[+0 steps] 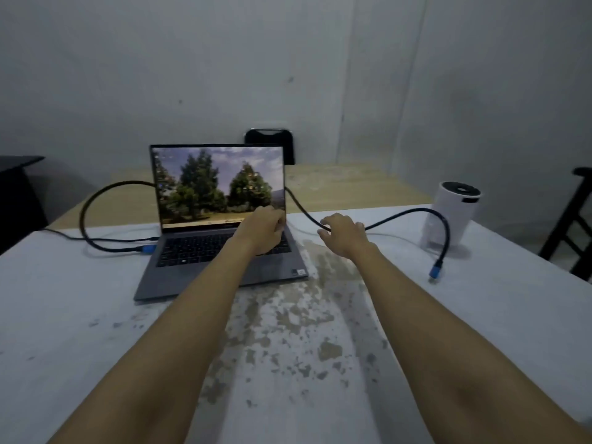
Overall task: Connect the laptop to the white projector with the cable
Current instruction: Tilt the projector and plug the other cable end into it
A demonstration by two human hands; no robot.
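An open grey laptop (205, 251) with trees on its screen stands on the table. A black cable (96, 200) loops behind it. One blue plug (148, 249) sits at the laptop's left edge; the other blue plug (435, 271) hangs free just above the table, in front of the white cylindrical projector (451, 216). My left hand (264, 227) grips the lower right corner of the laptop screen. To the right of the laptop, my right hand (344, 233) is closed over the middle of the cable and lifts it.
The white table (80, 331) has worn, patchy paint in the middle. A thin white cord (394, 236) runs to the projector. A black chair (270, 145) stands behind a wooden table (352, 184). Dark furniture stands at both side edges.
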